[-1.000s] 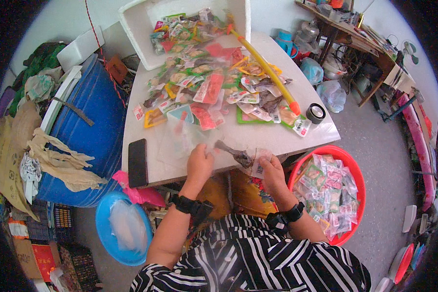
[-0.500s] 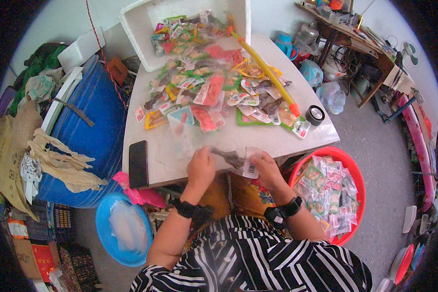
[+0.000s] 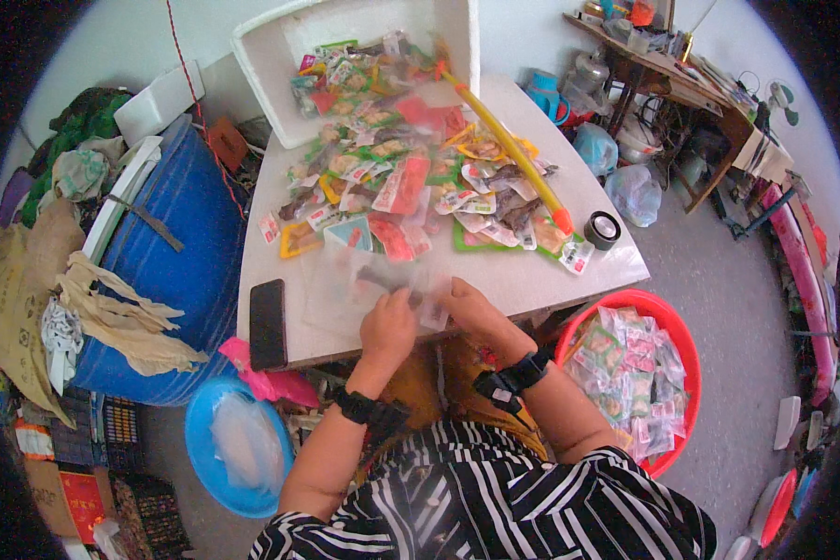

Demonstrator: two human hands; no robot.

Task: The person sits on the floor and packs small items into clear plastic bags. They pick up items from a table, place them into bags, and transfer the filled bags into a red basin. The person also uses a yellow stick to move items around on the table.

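At the table's near edge, my left hand is closed, its fingertips pinching at a clear plastic bag that lies flat on the tabletop. My right hand is closed on the pale end of a small clear snack packet with dark food in it. The packet's dark part lies over or inside the clear plastic beyond my left fingers; which of the two I cannot tell. Beyond my hands spreads a heap of small sealed food packets, some red, green or yellow.
A white foam box spills packets at the back. A yellow tube, a black round lid and a phone lie on the table. A red basin of packed bags stands right; a blue basin and blue barrel stand left.
My right hand has moved left and slightly away from me, carrying the packet from between my hands over the clear plastic. My left hand has shifted slightly.
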